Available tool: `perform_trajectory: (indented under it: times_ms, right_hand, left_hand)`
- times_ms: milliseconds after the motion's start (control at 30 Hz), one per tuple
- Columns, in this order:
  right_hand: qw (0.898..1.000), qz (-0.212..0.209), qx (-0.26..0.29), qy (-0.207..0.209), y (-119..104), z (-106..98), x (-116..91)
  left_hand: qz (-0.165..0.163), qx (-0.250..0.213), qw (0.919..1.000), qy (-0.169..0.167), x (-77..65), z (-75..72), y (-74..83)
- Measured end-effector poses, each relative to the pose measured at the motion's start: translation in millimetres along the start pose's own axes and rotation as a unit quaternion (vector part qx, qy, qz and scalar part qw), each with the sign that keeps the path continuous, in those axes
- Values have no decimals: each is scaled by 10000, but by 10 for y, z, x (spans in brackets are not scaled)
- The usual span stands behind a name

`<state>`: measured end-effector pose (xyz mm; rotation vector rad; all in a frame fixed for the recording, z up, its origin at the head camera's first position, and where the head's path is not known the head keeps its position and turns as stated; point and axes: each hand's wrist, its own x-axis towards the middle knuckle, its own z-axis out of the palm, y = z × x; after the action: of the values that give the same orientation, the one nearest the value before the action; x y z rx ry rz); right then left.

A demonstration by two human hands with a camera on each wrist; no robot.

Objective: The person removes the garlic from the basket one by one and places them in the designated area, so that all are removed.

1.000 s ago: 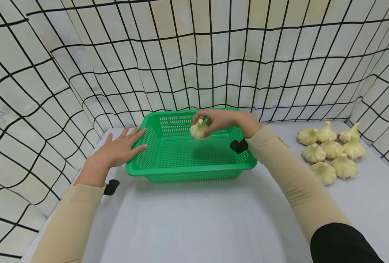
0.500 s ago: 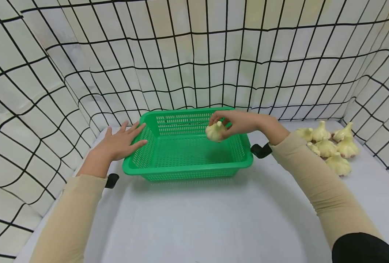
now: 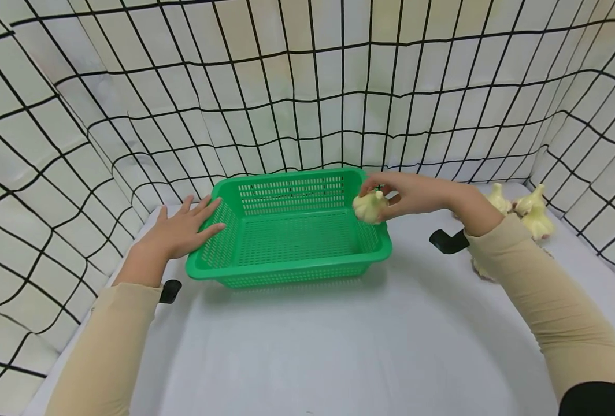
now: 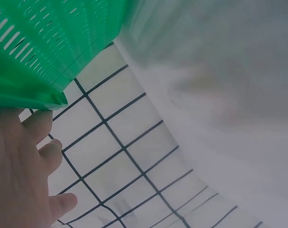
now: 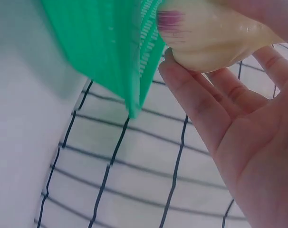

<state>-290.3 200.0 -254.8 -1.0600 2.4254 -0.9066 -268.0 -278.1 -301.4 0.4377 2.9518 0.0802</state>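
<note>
A garlic bulb is pinched between the thumb and fingers of my right hand, held at the right rim of a green plastic basket. In the right wrist view the garlic bulb shows a purple patch at one end, with the fingers around it. The basket stands on the white table with nothing visible inside. My left hand lies with fingers spread against the basket's left rim. In the left wrist view, fingertips of the left hand touch the edge of the green basket.
More garlic bulbs sit on the white table at the right, partly hidden behind the right forearm. A black wire grid with white sheeting behind it encloses the back and both sides.
My right hand has moved right with the garlic bulb, from over the basket's middle to its right rim. The left hand stays at the left rim. The view has shifted slightly.
</note>
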Motion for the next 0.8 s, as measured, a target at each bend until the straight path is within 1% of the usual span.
perform_trajectory:
  times_ms: [133, 267, 433, 600, 667, 800]
  right_hand:
    - [9997, 145, -78, 162, 56, -63, -211]
    - [9993, 273, 113, 232, 147, -98, -436]
    - [9978, 399, 304, 435, 226, -132, -729]
    - [9955, 636, 155, 679, 297, -181, -989]
    - [9943, 708, 5, 794, 329, -198, -1077]
    - [9918, 801, -46, 995, 411, -225, -1222]
  left_hand:
    - [8, -18, 10000, 42, -1, -4, 0]
    - [1, -38, 10000, 29, -4, 1, 9]
    - [4, -78, 10000, 35, -2, 9, 22]
    - [28, -74, 10000, 54, -2, 11, 21]
    - [29, -87, 9999, 58, -10, 10, 22]
    - [20, -128, 9999, 81, -34, 9, 18]
